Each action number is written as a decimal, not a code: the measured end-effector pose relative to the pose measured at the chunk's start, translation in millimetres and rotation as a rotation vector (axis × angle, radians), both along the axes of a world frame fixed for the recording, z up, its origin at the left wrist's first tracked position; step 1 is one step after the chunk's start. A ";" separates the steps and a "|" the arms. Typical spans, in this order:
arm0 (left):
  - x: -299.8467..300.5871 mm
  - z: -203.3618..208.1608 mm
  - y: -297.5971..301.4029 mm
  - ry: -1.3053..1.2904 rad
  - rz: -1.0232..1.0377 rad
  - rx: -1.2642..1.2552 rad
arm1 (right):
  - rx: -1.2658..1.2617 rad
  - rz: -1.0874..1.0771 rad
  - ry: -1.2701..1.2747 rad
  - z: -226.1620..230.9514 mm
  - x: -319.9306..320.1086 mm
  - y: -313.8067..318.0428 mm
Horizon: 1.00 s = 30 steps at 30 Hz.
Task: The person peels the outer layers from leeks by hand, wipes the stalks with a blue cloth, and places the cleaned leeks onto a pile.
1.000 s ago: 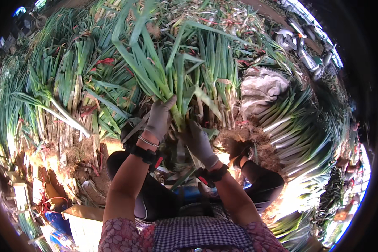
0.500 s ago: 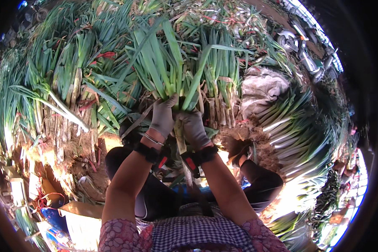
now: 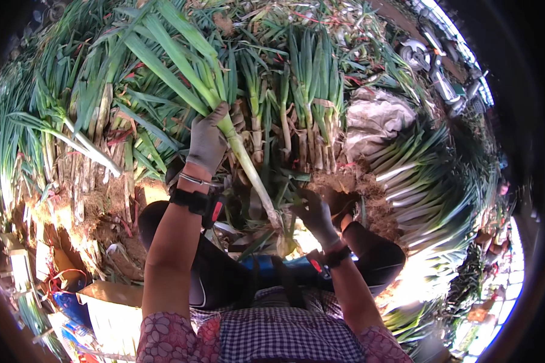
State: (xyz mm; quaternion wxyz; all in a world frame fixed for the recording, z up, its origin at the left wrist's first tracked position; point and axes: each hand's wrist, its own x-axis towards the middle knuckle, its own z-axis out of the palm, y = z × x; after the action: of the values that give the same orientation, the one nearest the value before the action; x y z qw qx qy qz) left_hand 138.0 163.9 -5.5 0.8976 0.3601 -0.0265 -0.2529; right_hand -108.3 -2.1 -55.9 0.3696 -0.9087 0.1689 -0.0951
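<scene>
My gloved left hand (image 3: 207,142) is closed around a large green onion (image 3: 246,158), gripping it where the pale stalk meets the leaves. Its broad green leaves fan up and to the left, while the stalk slants down to the right, its root end above my lap. To the right of that lower end is my gloved right hand (image 3: 316,219), apart from the stalk. Its fingers are bent and look spread, with nothing plainly between them. Loose leaf scraps in shadow lie between the hands and my legs.
Upright green onions (image 3: 312,103) stand in rows ahead, with more bundles (image 3: 97,115) at left. A crumpled pale sack (image 3: 378,121) lies at right, above a curved row of cleaned green onions (image 3: 415,193). A cardboard box (image 3: 112,296) sits lower left; a scooter (image 3: 439,78) stands far right.
My left hand has moved up and left with the green onion, which now tilts. My right hand has left the stalk, moving down and right; the leaf bent out to the right is off it.
</scene>
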 end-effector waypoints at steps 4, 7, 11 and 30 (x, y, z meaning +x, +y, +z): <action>-7.3 -9.8 -25.1 -0.044 -0.132 0.044 | -0.030 -0.052 -0.284 60.9 111.5 28.9; -30.1 4.0 -48.8 -0.052 -0.110 0.102 | -0.238 -0.097 -0.327 31.3 123.1 35.4; -8.5 -46.8 -29.2 0.014 -0.207 0.165 | -0.420 0.125 -0.079 13.9 120.1 51.8; -59.6 26.3 -39.5 -0.251 -0.252 0.096 | 0.135 -0.024 -0.249 64.7 85.5 34.2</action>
State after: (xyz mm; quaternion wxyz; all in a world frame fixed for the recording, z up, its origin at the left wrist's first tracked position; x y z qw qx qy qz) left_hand 78.4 124.4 20.8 0.8301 0.4252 -0.1713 -0.3174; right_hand -22.8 32.1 8.8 0.4467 -0.8610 0.1386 -0.1999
